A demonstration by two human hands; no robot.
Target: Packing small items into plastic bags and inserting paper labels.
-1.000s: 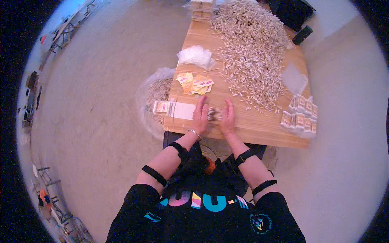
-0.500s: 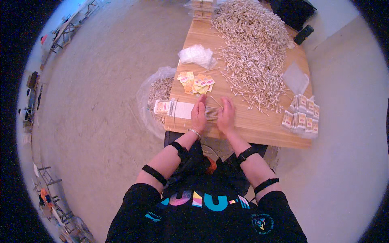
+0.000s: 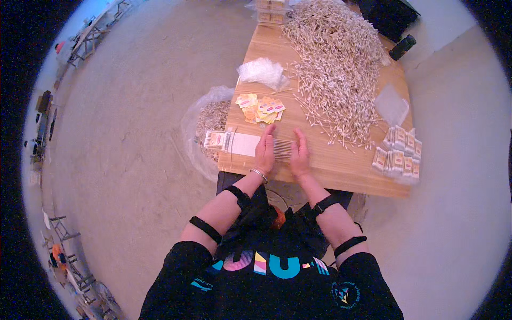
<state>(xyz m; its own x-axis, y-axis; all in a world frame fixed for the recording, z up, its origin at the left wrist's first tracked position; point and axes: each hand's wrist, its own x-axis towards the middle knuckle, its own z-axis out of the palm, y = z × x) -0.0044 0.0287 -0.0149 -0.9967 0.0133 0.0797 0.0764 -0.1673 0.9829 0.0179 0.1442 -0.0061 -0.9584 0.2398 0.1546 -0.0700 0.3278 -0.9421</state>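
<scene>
Left of the frame's centre, a swab pack (image 3: pixel 215 140) is laid beside a white strip (image 3: pixel 245 144). At mid-frame, the left hand (image 3: pixel 265 151) is held flat, fingers unclenched; next, a row of cotton swabs (image 3: pixel 282 150) is flanked by it and the equally flat right hand (image 3: pixel 300 154). A swab heap (image 3: pixel 341 69) is spread toward upper right; wrapped packs (image 3: pixel 397 156) are grouped at right.

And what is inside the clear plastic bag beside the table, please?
In the bag lie what look like loose cotton swabs. The table and a small packet hide part of the bag, and what lies deeper cannot be seen.
</scene>
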